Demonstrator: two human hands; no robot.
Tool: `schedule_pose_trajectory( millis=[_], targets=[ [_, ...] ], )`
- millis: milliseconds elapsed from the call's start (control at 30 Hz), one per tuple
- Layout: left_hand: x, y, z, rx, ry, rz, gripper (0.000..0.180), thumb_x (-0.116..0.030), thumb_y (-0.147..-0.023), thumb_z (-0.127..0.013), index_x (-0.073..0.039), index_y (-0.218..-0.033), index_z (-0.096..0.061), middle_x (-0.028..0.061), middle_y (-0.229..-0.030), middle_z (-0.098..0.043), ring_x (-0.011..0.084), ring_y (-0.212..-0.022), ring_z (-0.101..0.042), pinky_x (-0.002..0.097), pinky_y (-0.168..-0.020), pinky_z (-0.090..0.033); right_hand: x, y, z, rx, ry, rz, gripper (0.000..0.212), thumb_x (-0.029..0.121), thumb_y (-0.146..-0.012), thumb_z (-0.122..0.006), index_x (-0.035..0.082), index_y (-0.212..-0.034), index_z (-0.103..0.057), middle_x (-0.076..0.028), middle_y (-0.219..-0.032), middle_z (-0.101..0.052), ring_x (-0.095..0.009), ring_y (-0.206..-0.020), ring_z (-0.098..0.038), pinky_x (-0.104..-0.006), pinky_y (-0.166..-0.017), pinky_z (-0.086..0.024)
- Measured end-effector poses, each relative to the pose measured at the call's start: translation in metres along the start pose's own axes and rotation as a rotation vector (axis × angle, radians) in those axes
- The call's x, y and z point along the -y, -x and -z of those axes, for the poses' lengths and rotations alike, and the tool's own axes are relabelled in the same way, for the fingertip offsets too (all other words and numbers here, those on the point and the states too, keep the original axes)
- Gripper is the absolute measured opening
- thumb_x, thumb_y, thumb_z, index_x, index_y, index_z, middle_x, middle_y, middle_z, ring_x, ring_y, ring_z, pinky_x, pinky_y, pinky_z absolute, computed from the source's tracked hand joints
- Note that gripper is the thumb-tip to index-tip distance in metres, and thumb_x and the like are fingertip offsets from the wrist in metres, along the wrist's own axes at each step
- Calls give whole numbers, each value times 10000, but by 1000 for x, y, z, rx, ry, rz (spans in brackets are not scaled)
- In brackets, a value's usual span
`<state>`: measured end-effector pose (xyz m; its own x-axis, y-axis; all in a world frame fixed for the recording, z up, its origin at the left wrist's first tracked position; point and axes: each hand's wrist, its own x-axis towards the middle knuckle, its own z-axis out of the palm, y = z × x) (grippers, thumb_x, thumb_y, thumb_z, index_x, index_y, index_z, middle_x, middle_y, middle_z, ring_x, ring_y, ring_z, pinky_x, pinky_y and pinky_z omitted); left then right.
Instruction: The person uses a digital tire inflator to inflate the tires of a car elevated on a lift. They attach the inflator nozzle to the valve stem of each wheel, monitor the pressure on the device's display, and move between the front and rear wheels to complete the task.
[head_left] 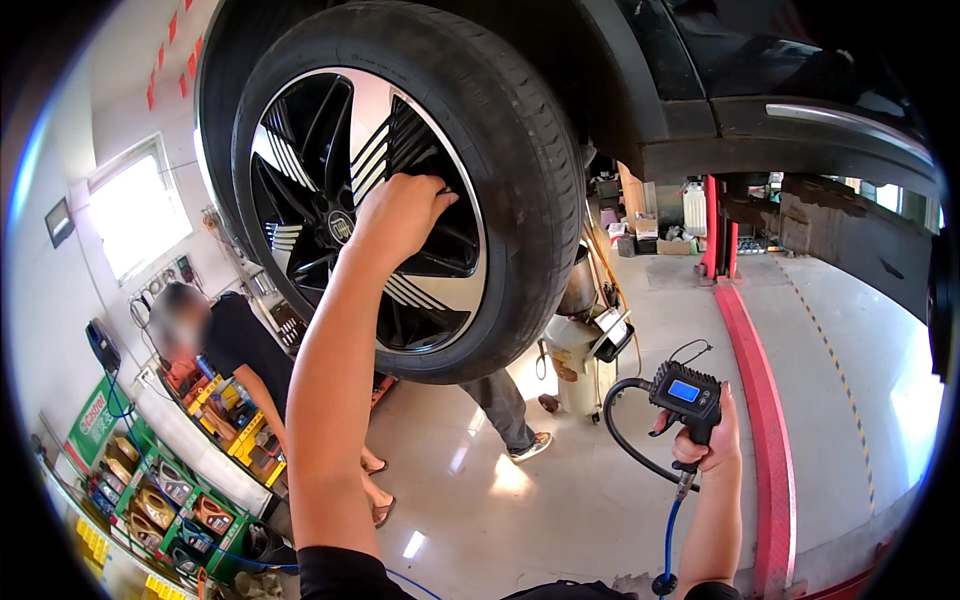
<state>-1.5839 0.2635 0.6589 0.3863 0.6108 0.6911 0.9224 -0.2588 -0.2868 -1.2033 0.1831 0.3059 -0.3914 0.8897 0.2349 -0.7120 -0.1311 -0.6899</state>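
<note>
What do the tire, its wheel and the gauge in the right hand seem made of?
The tire looks like rubber: matte black, with grooved tread. The wheel is probably metal: its silvery faces shine, while the glossy black parts look painted. The gauge seems cased in dull black plastic or rubber, judging by its moulded-looking ribs; which, I cannot tell.

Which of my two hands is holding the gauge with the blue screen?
Your right hand: it is closed around the grip of the black gauge. Your left hand is raised at the wheel instead.
</note>
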Motion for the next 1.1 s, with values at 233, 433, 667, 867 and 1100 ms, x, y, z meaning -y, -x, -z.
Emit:
schedule_pose_trajectory(
  millis=[233,433,667,867,1100],
  targets=[
    [-15,-6,12,64,-343,27,314,-347,-910,-712,-47,-838,-769,164,-786,-720,357,-767,-723,439,-691,-574,-1,-23,20,139,1,-89,912,801,-952,-297,49,-1439,-466,-292,-1082,-651,-86,-362,-292,-258,-381,-231],
    [-32,0,3,-93,-427,58,220,-257,-885,-727,-43,-847,-757,158,-865,-724,340,-793,-727,440,-687,-573,-18,-43,28,179,-12,-146,898,778,-956,-352,34,-1451,-451,-295,-1060,-654,-86,-351,-290,-245,-366,-221],
    [-51,3,10,-92,-314,181,236,-251,-891,-693,-18,-879,-730,209,-839,-703,413,-803,-697,487,-747,-565,-25,-57,32,265,-106,-169,809,728,-990,-350,71,-1451,-455,-263,-1070,-661,-88,-376,-294,-252,-388,-238],
    [-45,-7,11,-98,-272,269,190,-177,-807,-765,-32,-921,-726,187,-859,-724,396,-830,-709,485,-762,-562,-31,-61,29,246,-102,-197,732,651,-1034,-327,55,-1437,-465,-232,-1072,-675,-85,-388,-307,-246,-388,-234],
    [-46,-11,3,62,-462,265,223,-227,-871,-705,-9,-906,-736,228,-887,-721,418,-867,-723,499,-780,-581,-28,-51,41,250,-176,-172,767,676,-1017,-351,37,-1424,-468,-231,-1061,-673,-78,-383,-305,-235,-382,-228]
  ],
)
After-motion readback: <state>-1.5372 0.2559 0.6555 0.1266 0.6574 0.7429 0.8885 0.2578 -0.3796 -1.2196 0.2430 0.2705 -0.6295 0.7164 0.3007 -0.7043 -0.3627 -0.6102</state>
